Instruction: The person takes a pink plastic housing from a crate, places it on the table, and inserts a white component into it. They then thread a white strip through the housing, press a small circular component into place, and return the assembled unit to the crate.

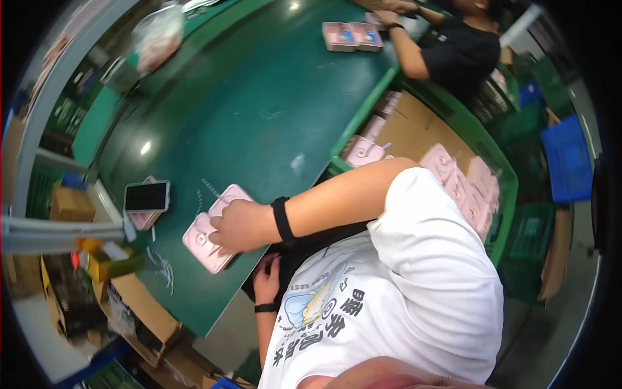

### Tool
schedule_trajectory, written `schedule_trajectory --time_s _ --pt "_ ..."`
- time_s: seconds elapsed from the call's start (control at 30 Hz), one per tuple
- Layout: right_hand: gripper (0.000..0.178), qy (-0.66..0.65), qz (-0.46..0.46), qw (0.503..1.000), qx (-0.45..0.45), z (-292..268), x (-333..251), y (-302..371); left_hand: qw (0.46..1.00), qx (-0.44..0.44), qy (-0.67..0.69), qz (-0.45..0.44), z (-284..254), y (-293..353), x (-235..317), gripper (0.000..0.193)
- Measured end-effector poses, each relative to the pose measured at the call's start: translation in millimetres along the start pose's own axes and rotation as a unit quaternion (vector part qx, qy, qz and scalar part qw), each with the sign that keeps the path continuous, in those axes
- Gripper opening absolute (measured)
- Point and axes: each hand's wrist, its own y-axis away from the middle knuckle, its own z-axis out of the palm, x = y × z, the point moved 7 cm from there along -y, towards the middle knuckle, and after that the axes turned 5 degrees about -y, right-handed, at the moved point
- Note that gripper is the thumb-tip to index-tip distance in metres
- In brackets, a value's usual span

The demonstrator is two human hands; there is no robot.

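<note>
Pink cases (pixel 205 251) on green table (pixel 246 110)

A pink, round-cornered flat case (pixel 205 250) lies on the smooth green table (pixel 240 110), beneath the person's right hand (pixel 243 225). Left of it, a black-screened rectangular phone (pixel 147 196) rests on a pink flat item (pixel 144 221). Right of the table, a green plastic crate (pixel 367 113) holds pink cases (pixel 457 188).

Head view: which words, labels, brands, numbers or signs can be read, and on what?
White T-shirt: large dark characters and smaller lettering by a cartoon print; wording not copied here.
Co-worker's black T-shirt: small pale mark, too small to read.
Pink case: no lettering I can make out.
</note>
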Motion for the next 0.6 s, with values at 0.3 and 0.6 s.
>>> schedule_trajectory --time_s 0.3,0.6 --pt "0.024 0.027 0.489 0.788 0.373 -259.0 84.1 276.9 0.992 -0.039 0.085 -0.090 0.6 -7.5 -25.5 0.024" --pt "0.031 0.156 0.457 0.868 0.114 -128.3 54.6 365.8 0.991 -0.085 0.071 -0.075 17.5 -24.7 -8.4 0.023"
